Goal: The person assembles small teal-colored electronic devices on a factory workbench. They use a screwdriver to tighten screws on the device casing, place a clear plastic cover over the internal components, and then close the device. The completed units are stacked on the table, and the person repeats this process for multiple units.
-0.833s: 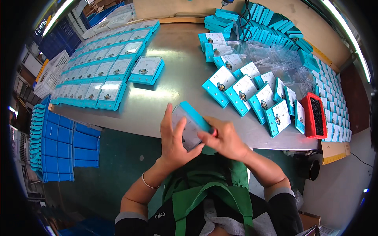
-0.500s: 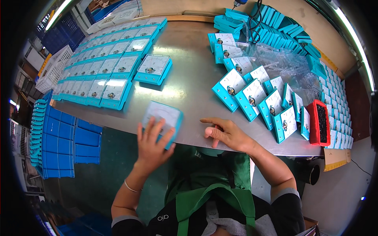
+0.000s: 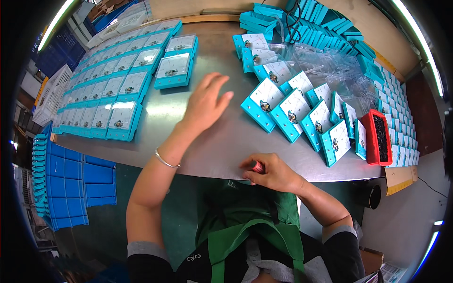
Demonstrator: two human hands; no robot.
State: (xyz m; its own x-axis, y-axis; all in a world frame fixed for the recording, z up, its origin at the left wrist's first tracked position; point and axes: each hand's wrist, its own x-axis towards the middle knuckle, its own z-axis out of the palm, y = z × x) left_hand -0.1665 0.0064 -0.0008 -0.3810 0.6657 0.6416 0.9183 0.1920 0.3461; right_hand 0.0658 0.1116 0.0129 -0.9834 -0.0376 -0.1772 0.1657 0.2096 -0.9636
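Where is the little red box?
The red box sits on the right side of the metal table in the head view, just right of the leaning row of blue meters, near the table's front edge.

Bright, even light from ceiling strip lights point(image 3: 55, 21) at upper left and upper right. Soft glare patch on the steel counter point(image 3: 160, 111). Shadows faint. Heavy fisheye: edges bend, corners black vignette. Centre sharp; left hand point(image 3: 205, 101) slightly motion-blurred, rim detail soft.
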